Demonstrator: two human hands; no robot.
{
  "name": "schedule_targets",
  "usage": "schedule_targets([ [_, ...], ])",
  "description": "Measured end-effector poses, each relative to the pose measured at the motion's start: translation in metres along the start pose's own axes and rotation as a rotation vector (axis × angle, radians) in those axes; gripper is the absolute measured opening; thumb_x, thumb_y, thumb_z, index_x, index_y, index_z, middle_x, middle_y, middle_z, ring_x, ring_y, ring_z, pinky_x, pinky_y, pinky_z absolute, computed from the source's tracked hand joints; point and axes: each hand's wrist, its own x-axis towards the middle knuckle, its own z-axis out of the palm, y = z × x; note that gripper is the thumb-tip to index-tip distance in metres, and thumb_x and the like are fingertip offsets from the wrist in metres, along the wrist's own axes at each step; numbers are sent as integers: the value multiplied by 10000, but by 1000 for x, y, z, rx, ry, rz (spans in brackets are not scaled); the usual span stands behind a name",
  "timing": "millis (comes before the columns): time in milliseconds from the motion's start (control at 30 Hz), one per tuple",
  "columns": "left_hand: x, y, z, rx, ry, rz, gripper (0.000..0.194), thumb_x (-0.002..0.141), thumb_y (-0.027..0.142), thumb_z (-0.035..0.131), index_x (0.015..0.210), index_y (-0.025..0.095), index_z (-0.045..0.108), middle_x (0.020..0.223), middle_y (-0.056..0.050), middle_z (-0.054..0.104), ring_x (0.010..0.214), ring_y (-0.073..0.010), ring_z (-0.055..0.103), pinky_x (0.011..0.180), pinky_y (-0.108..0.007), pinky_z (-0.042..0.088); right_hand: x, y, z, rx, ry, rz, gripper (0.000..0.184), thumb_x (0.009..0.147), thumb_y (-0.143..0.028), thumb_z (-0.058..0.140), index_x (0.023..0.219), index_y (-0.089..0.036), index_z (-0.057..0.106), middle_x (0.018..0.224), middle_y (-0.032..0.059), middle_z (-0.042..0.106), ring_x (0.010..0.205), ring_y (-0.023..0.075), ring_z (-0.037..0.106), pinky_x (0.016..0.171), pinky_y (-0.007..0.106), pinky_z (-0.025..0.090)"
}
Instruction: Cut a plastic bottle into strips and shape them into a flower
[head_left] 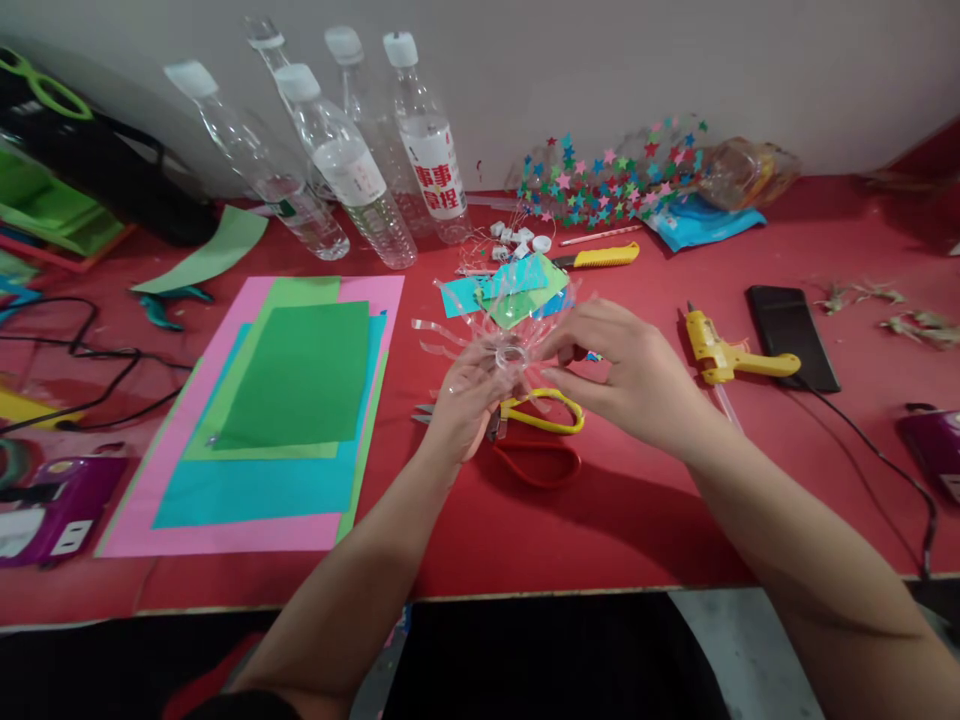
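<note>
My left hand (472, 395) is closed round a clear plastic bottle piece (512, 356) cut into thin strips that fan outward, its ring-shaped neck facing me. At its right side my right hand (619, 365) has thumb and fingers bent close together at the strips; what lies between the fingertips is too small to make out. Under the hands lie scissors (536, 455) with one yellow and one red handle loop, blades pointing left. Just beyond the strips are blue and green paper scraps (517, 285).
Coloured paper sheets (300, 380) are stacked at left, with several plastic bottles (356, 180) behind. A yellow cutter knife (600, 256) and a star-covered bottle (611, 180) lie at the back. At right are a yellow glue gun (720, 350), its cord, and a phone (795, 335).
</note>
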Motion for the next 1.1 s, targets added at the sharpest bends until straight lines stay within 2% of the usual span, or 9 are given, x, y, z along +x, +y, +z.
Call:
schedule_targets([
  [200, -2, 0, 2, 11, 18, 18, 371, 656, 295, 827, 971, 208, 652, 910, 3, 665, 677, -78, 601, 633, -215, 506, -3, -3, 6, -211, -16, -69, 75, 867, -214, 617, 797, -192, 632, 852, 36, 661, 848, 191, 546, 767, 347, 363],
  [300, -2, -1, 3, 19, 17, 27, 391, 657, 317, 825, 992, 216, 651, 928, -3, 672, 679, -86, 607, 627, -225, 505, -4, -3, 11, -334, 16, -129, 100, 890, -222, 586, 821, -204, 657, 879, 43, 672, 840, 198, 517, 775, 367, 340],
  [500, -2, -3, 4, 42, 62, 20, 358, 651, 309, 824, 956, 218, 661, 862, -6, 693, 661, -101, 616, 604, -230, 498, -4, -1, 18, -411, 86, -203, 167, 915, -223, 536, 802, -216, 659, 847, 42, 647, 810, 199, 457, 789, 383, 329],
  [600, -3, -3, 5, 24, 41, 20, 377, 645, 312, 830, 972, 216, 670, 858, -6, 700, 632, -99, 616, 590, -235, 499, -4, -1, 19, -461, 106, -236, 203, 921, -237, 525, 770, -212, 658, 830, 50, 620, 812, 205, 432, 813, 393, 336],
  [767, -4, -3, 4, 13, 37, 10, 390, 640, 333, 832, 970, 193, 680, 880, -23, 709, 615, -103, 620, 561, -239, 496, -4, -2, 20, -467, 81, -251, 226, 927, -243, 515, 771, -217, 676, 841, 55, 598, 832, 213, 422, 830, 408, 333],
  [933, -3, -4, 3, 41, 57, 17, 388, 639, 332, 833, 971, 201, 680, 853, -21, 720, 554, -93, 610, 535, -239, 497, -3, -1, 22, -403, 36, -195, 228, 926, -248, 521, 783, -216, 695, 807, 47, 579, 821, 209, 421, 817, 398, 330],
  [1100, -2, -7, 1, 37, 75, 4, 385, 596, 307, 861, 926, 199, 695, 833, -18, 725, 633, -115, 651, 560, -224, 520, -3, 2, 22, -359, -17, -140, 202, 907, -225, 544, 779, -213, 700, 808, 45, 577, 850, 215, 444, 823, 392, 342],
])
